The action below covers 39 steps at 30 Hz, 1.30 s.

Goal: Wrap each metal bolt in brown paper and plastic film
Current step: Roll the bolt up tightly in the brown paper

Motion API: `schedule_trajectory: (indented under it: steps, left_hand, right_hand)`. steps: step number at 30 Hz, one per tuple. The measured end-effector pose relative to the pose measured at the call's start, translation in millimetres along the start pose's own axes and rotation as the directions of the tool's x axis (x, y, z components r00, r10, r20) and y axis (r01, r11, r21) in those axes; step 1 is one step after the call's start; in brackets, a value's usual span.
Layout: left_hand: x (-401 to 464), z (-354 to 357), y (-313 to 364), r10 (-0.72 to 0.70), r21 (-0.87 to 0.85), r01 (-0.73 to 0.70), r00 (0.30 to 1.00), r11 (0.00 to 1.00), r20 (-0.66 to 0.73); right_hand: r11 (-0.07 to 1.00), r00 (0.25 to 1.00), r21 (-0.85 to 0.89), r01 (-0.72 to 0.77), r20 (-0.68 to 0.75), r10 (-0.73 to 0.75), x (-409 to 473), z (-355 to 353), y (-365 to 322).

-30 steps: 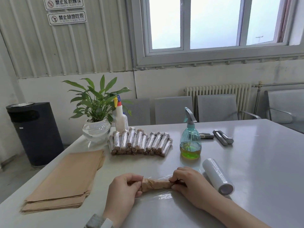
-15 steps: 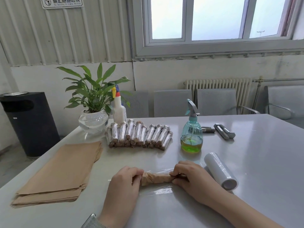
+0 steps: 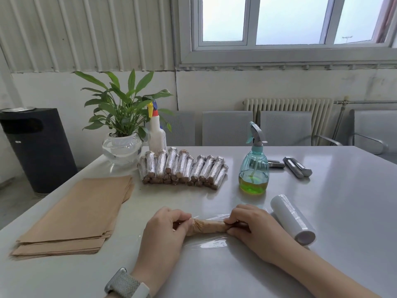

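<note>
A bolt wrapped in brown paper [image 3: 207,226] lies crosswise on a sheet of clear plastic film [image 3: 211,244] near the table's front. My left hand [image 3: 164,231] grips its left end and my right hand [image 3: 255,227] pinches its right end. The film roll [image 3: 292,219] lies just right of my right hand. A stack of brown paper sheets [image 3: 75,214] sits at the left. Several wrapped bolts [image 3: 182,168] lie in a row farther back. Bare metal bolts [image 3: 297,167] rest at the back right.
A teal spray bottle [image 3: 254,166] with green liquid stands behind my right hand. A potted plant in a glass bowl [image 3: 122,147] and a white spray bottle [image 3: 157,134] stand at the back left. Grey chairs [image 3: 227,127] line the far table edge.
The camera has tilted downward, so the table shows lower and closer. Both hands keep their hold on the bolt's ends; the left fingers have curled tighter round the paper end.
</note>
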<state>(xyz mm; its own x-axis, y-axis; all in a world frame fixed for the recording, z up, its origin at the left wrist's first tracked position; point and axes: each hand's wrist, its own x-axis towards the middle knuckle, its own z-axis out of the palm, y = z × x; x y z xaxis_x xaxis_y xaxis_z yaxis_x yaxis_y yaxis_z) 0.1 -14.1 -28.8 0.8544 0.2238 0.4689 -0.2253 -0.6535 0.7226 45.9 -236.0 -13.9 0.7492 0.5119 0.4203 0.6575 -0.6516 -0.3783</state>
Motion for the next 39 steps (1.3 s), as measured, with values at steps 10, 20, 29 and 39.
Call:
schedule_trajectory:
  steps: [10,20,29,39]
  left_hand:
    - [-14,-2,34,0.216,0.579,-0.334,0.940,0.744,0.264]
    - [63,-55,28,-0.234,0.253,0.158,0.922,0.955,0.309]
    - [82,-66,-9,-0.613,0.585,0.331,0.690,0.740,0.385]
    - [77,-72,-8,-0.624,0.688,0.223,0.665,0.690,0.410]
  right_hand:
    - [1.000,1.000,-0.004,-0.010,-0.004,0.010,-1,-1,-5]
    - [1.000,1.000,-0.001,-0.005,0.002,0.005,-1,-2,-4]
    - [1.000,1.000,0.004,-0.006,0.012,0.006,-1,0,1]
    - [1.000,1.000,0.004,-0.006,0.012,0.006,0,2,4]
